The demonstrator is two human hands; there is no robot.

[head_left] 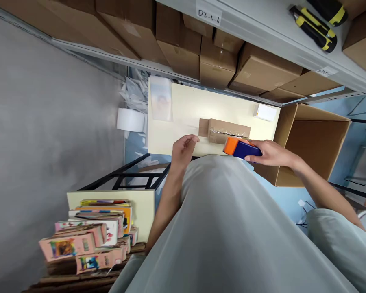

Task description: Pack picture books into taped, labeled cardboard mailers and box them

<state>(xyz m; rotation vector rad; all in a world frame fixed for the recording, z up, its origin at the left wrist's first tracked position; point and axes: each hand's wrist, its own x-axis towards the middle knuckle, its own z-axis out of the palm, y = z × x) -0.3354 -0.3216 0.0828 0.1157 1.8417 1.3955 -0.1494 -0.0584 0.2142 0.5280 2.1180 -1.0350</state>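
My right hand [264, 152] grips an orange and dark-blue block-shaped object [242, 149], held at the table's near edge, just in front of a long cardboard box [230, 127]. Shiny clear tape shows along the box, and a brown flap [203, 127] sticks out from its left end. Close to that flap is my left hand [184, 147], its fingers curled and thumb pressed in. Whether anything thin is pinched there is too small to make out.
The cream table [183, 101] carries a translucent sheet [161, 99] and a small white box [265, 112]. A large open carton [314, 142] stands at the right. Overhead, a shelf [247, 24] holds cutters [315, 30]; cartons [218, 61] line up below. Booklets [94, 232] are stacked lower left.
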